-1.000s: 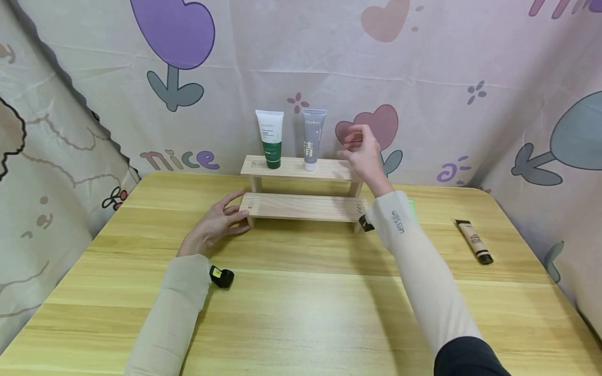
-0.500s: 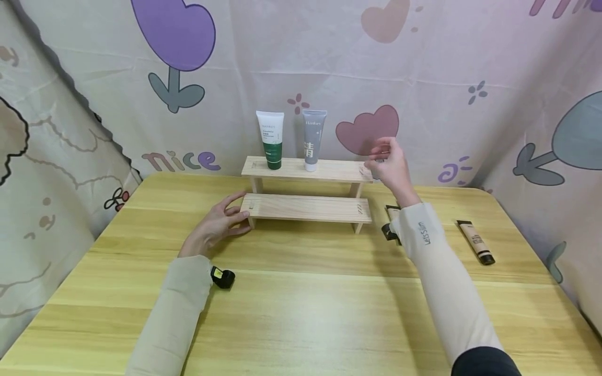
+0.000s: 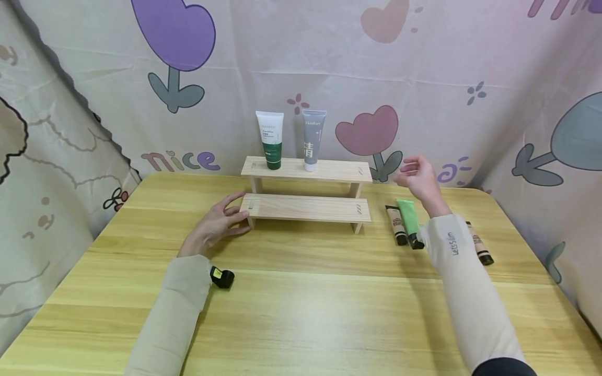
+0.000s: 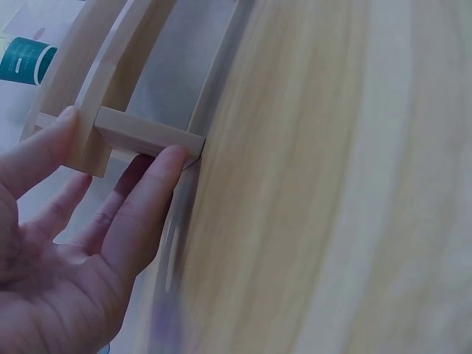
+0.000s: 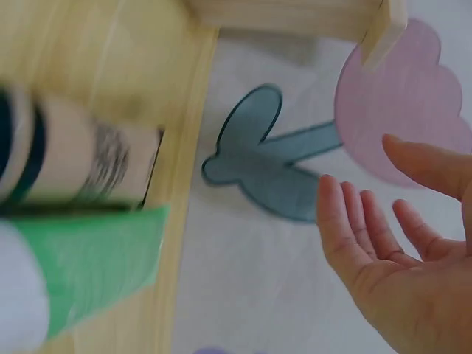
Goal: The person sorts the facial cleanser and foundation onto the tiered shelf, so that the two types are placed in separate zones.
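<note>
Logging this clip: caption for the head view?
Left hand touches two-tier wooden shelf; open right hand hovers above green plastic tube.

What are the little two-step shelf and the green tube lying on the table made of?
The pale two-step shelf looks like unfinished light wood: visible grain, matte surface, square-cut edges. The green tube lying on the table seems to be soft plastic with a satin sheen and a black cap, though that is only judged from its look.

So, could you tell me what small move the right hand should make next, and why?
Probably lower the right hand onto the green tube lying just below it. The hand is open and holds nothing, while the left hand steadies the wooden shelf, whose lower step is bare.
</note>
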`<state>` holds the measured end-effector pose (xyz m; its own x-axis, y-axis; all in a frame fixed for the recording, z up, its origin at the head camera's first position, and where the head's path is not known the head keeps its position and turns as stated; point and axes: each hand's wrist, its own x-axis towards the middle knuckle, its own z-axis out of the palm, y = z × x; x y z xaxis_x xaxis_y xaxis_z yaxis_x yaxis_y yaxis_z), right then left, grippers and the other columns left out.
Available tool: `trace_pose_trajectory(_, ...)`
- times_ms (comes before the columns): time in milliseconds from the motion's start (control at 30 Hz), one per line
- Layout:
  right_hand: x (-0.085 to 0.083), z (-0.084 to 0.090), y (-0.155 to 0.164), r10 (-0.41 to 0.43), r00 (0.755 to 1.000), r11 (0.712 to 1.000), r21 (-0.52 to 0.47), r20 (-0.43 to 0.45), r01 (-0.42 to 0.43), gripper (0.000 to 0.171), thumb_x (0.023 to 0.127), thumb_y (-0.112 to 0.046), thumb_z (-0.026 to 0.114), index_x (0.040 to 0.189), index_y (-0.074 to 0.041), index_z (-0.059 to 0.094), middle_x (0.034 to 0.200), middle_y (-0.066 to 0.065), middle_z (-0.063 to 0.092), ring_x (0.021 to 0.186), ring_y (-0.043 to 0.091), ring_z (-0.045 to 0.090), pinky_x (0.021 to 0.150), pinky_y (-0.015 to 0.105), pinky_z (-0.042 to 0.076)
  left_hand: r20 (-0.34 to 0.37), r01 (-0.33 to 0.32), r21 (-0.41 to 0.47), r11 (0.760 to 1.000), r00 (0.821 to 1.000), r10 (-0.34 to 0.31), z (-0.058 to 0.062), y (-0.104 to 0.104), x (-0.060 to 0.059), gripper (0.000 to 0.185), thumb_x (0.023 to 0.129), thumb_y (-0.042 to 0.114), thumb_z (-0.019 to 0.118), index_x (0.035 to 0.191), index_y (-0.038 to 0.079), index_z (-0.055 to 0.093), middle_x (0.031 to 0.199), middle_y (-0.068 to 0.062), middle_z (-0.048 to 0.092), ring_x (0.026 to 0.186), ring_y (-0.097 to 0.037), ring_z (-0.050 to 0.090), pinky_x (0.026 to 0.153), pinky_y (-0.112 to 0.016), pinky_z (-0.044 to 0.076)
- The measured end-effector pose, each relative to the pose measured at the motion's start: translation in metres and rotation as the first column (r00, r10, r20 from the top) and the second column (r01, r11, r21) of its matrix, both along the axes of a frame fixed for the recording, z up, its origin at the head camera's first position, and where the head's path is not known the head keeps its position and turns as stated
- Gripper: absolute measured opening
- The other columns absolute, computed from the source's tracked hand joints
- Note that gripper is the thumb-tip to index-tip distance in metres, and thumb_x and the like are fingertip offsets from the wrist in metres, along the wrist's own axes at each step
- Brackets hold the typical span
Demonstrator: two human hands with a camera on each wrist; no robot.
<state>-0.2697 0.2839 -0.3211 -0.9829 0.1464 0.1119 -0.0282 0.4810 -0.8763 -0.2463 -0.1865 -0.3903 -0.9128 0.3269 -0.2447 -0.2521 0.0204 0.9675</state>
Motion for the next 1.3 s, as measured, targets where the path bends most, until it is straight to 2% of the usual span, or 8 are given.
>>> trace_pose_trajectory(267, 0.01, -0.007, 0.03, 0.049, 0.989, 0.998, 0.027, 0.138, -0.054, 0.061, 0.089, 0.012, 0.062, 0.142, 0.018, 0.033, 0.118, 0.027, 0.051, 0.073, 0.003, 0.059, 0.073, 0.018, 0.059, 0.008, 0.0, -0.003, 1.0, 1.0, 0.0, -0.001, 0.002, -0.002, 0.07, 0.107, 0.002, 0.048, 0.165, 0.019, 0.013, 0.153, -0.03, 0.033, 0.13, -0.04, 0.046, 0.105, -0.044, 0.05)
trace_pose_trajectory(400, 0.014, -0.009, 0.041, 0.067, 0.977, 0.996, 0.038, 0.203, -0.077, 0.058, 0.09, 0.014, 0.06, 0.14, 0.019, 0.031, 0.113, 0.025, 0.051, 0.069, 0.001, 0.059, 0.077, 0.025, 0.061, 0.007, -0.001, -0.005, 1.0, 1.0, 0.001, 0.0, 0.003, -0.004, 0.07, 0.107, 0.002, 0.047, 0.165, 0.019, 0.013, 0.152, -0.03, 0.034, 0.128, -0.039, 0.047, 0.105, -0.044, 0.05)
trace_pose_trajectory(633, 0.022, -0.016, 0.054, 0.119, 0.938, 0.988, 0.051, 0.327, -0.143, 0.063, 0.092, 0.01, 0.059, 0.143, 0.023, 0.023, 0.121, 0.032, 0.046, 0.079, 0.008, 0.06, 0.088, 0.038, 0.06, 0.004, 0.0, -0.002, 1.0, 1.0, 0.0, 0.002, 0.003, -0.006, 0.069, 0.107, 0.001, 0.047, 0.165, 0.018, 0.013, 0.152, -0.029, 0.034, 0.127, -0.037, 0.048, 0.103, -0.043, 0.051)
trace_pose_trajectory(733, 0.022, -0.022, 0.06, 0.13, 0.927, 0.987, 0.039, 0.351, -0.153, 0.066, 0.09, 0.009, 0.062, 0.141, 0.023, 0.024, 0.116, 0.028, 0.049, 0.08, 0.011, 0.061, 0.088, 0.039, 0.06, 0.01, -0.002, 0.0, 1.0, 1.0, 0.002, 0.002, 0.003, -0.006, 0.07, 0.107, 0.001, 0.047, 0.165, 0.019, 0.013, 0.152, -0.029, 0.034, 0.126, -0.036, 0.049, 0.102, -0.042, 0.052)
trace_pose_trajectory(900, 0.024, -0.026, 0.063, 0.146, 0.888, 0.982, 0.042, 0.435, -0.182, 0.074, 0.09, 0.004, 0.064, 0.146, 0.022, 0.02, 0.121, 0.03, 0.049, 0.094, 0.027, 0.064, 0.094, 0.047, 0.057, 0.015, -0.003, 0.002, 1.0, 1.0, 0.003, 0.002, 0.002, -0.006, 0.07, 0.107, 0.0, 0.046, 0.165, 0.019, 0.013, 0.153, -0.029, 0.033, 0.127, -0.036, 0.048, 0.103, -0.043, 0.051)
trace_pose_trajectory(967, 0.027, -0.026, 0.062, 0.156, 0.868, 0.979, 0.045, 0.471, -0.2, 0.077, 0.091, 0.003, 0.064, 0.149, 0.021, 0.015, 0.13, 0.035, 0.042, 0.102, 0.034, 0.061, 0.097, 0.05, 0.055, 0.015, -0.003, 0.003, 1.0, 1.0, 0.003, 0.002, 0.002, -0.006, 0.07, 0.107, 0.0, 0.046, 0.165, 0.018, 0.013, 0.153, -0.029, 0.034, 0.128, -0.036, 0.048, 0.103, -0.043, 0.051)
trace_pose_trajectory(1100, 0.03, -0.031, 0.061, 0.17, 0.845, 0.971, 0.058, 0.506, -0.23, 0.081, 0.092, -0.002, 0.067, 0.149, 0.02, 0.014, 0.132, 0.038, 0.039, 0.104, 0.035, 0.06, 0.093, 0.048, 0.057, 0.013, -0.003, 0.004, 1.0, 1.0, 0.003, 0.002, 0.002, -0.005, 0.07, 0.107, 0.0, 0.046, 0.165, 0.018, 0.013, 0.153, -0.029, 0.033, 0.128, -0.037, 0.047, 0.103, -0.043, 0.051)
trace_pose_trajectory(1300, 0.032, -0.032, 0.056, 0.168, 0.822, 0.959, 0.105, 0.544, -0.265, 0.083, 0.093, -0.01, 0.069, 0.149, 0.019, 0.016, 0.127, 0.037, 0.046, 0.101, 0.034, 0.06, 0.083, 0.042, 0.061, 0.02, -0.012, 0.011, 1.0, 1.0, 0.011, 0.0, 0.0, -0.003, 0.07, 0.106, 0.0, 0.047, 0.165, 0.02, 0.014, 0.153, -0.029, 0.032, 0.128, -0.038, 0.047, 0.102, -0.042, 0.052)
